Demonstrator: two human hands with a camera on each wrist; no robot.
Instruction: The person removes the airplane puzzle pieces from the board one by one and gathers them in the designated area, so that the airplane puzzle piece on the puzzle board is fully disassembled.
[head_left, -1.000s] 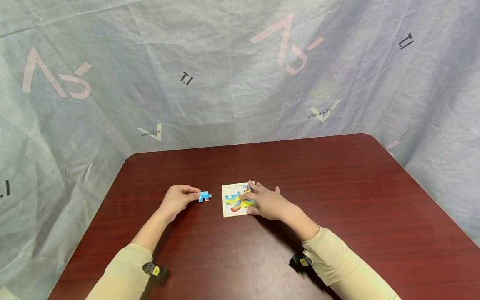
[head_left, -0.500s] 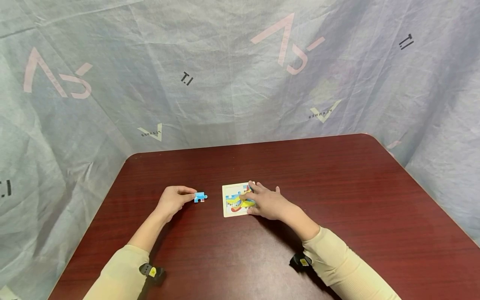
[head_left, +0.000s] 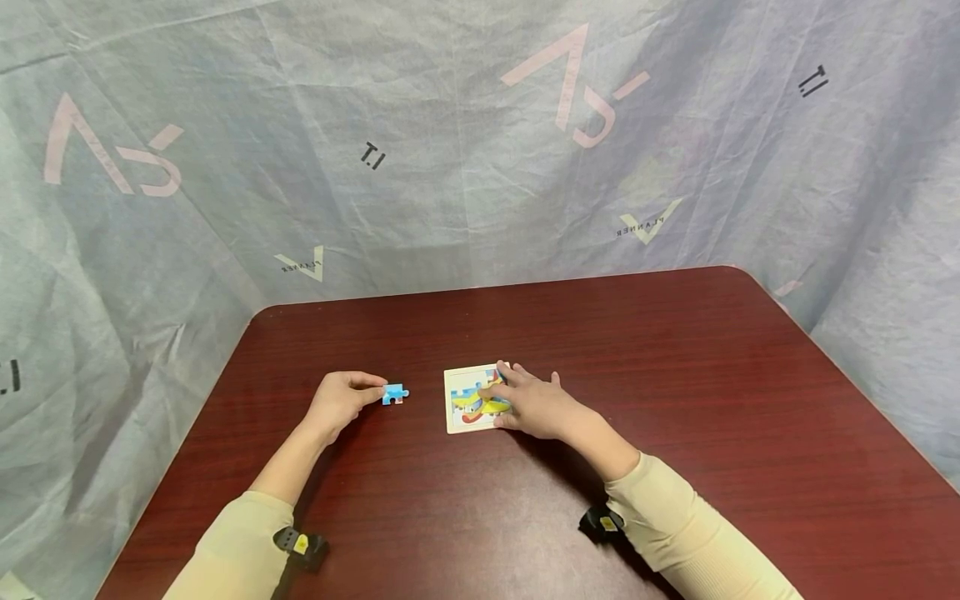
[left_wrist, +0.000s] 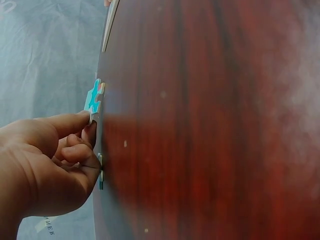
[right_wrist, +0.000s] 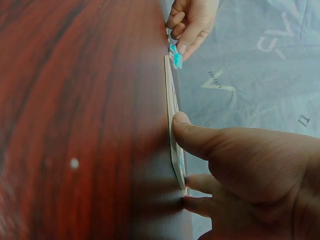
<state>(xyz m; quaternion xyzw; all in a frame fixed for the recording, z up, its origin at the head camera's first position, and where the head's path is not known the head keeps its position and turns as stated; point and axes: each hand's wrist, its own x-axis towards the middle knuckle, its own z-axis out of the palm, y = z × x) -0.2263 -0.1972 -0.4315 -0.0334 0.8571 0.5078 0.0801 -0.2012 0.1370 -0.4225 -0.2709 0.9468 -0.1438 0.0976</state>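
My left hand (head_left: 335, 407) pinches a blue jigsaw piece (head_left: 394, 394) between thumb and fingers, left of a small square puzzle board (head_left: 459, 425). The piece (left_wrist: 93, 98) is tilted near the tabletop in the left wrist view. Beneath that hand, another thin piece (left_wrist: 101, 172) lies on the table, mostly hidden. My right hand (head_left: 542, 407) rests on the right part of the board with fingers spread, covering some of the picture. Yellow, red and blue pieces sit in the board's frame; its upper left shows pale bare backing. In the right wrist view, the thumb (right_wrist: 182, 125) touches the board's edge.
The dark red wooden table (head_left: 645, 342) stretches around both hands. A grey printed cloth (head_left: 420, 208) hangs behind its far edge. Black devices (head_left: 302, 547) are strapped to both sleeved forearms.
My left hand has drawn a little to the left with the blue jigsaw piece, widening the gap to the board. The right hand and the board have stayed in place.
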